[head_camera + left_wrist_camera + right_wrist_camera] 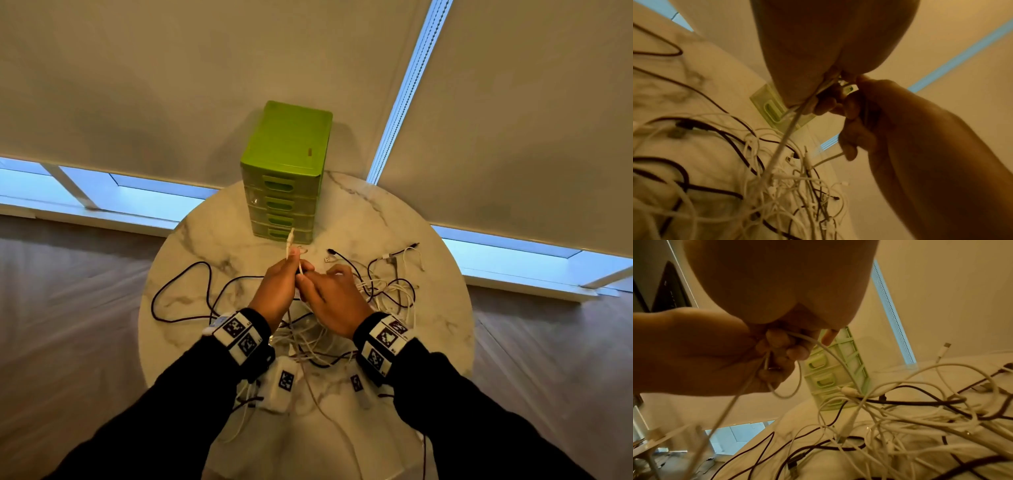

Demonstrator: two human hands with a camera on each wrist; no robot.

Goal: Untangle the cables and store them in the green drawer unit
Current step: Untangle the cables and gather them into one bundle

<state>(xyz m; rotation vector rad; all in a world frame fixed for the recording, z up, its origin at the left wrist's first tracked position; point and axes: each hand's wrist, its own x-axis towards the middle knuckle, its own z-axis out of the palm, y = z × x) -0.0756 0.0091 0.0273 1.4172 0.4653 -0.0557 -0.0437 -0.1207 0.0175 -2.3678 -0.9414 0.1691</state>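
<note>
A white cable (290, 241) stands up between my hands, its plug end pointing at the green drawer unit (286, 171). My left hand (294, 264) grips it in curled fingers, and my right hand (308, 278) pinches the same cable just beside it. In the left wrist view the white cable (786, 138) runs from my left hand (830, 78) down into the tangle of cables (793, 186), with the right hand (849, 104) curled close by. In the right wrist view the cable (830, 350) loops out of the left hand (777, 344). All drawers look closed.
A round marble table (428, 308) carries the tangle of white and dark cables (387, 287). A dark cable loop (181, 291) lies at the left. Loose plug ends (407, 250) lie at the right. Roller blinds and window strips stand behind the drawer unit.
</note>
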